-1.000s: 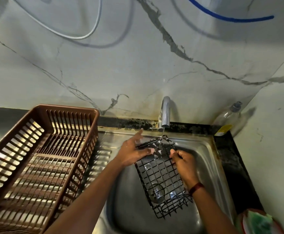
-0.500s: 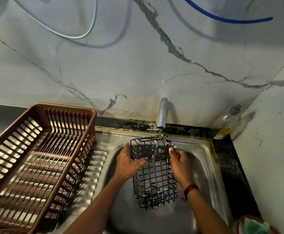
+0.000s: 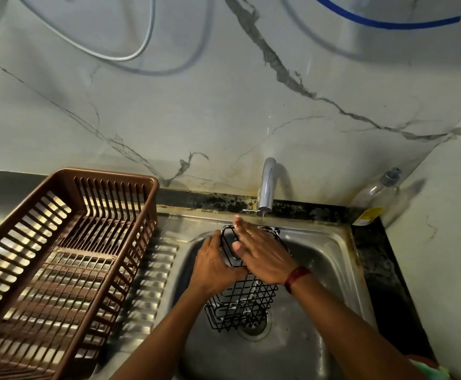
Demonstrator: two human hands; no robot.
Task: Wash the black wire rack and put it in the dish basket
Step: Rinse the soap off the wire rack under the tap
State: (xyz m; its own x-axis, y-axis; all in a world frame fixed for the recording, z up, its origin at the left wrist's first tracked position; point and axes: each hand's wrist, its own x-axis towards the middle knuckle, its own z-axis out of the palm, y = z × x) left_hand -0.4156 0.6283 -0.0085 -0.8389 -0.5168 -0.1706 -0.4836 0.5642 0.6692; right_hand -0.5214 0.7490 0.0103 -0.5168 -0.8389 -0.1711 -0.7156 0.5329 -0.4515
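We find the black wire rack [image 3: 241,300] over the sink [image 3: 328,242] under the tap [image 3: 266,185]: left hand [image 3: 214,266] grips its side, right hand [image 3: 262,252] rubs flat, open. Washing underway; dish basket [image 3: 59,253] holds nothing yet

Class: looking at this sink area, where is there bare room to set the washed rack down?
Free: the brown dish basket, left of the sink, holds nothing. Crowded: the basin under the tap, filled by the black wire rack and both hands.
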